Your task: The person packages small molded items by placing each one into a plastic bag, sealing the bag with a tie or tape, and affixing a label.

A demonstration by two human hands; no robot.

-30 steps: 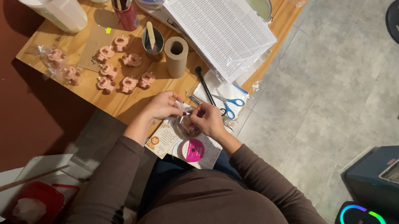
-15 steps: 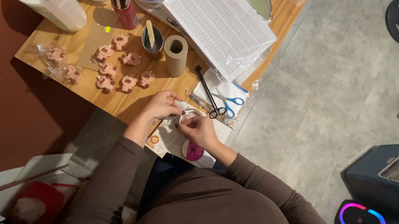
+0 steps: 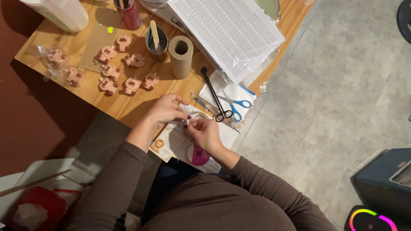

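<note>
- Both hands, the left hand [image 3: 165, 109] and the right hand [image 3: 205, 134], meet at the near edge of the wooden surface [image 3: 70, 43], leaving only a narrow gap between them.
- At 12 o'clock: a cardboard tube [image 3: 181, 56] and a metal cup [image 3: 156, 40] stand upright.
- At 10 o'clock: pink moulded pieces [image 3: 122, 68] lie scattered.
- At 2 o'clock: blue-handled scissors [image 3: 235, 106] and a black tool [image 3: 213, 94] block the way.
- At 3 o'clock, beyond the edge: open room above the tiled floor [image 3: 328, 90].

A smooth wooden table [image 3: 75, 80] is seen, with a matt cardboard roll [image 3: 180, 56] on it. Glossy blue plastic is shown on the scissors [image 3: 235, 107], near the table's right edge.
</note>
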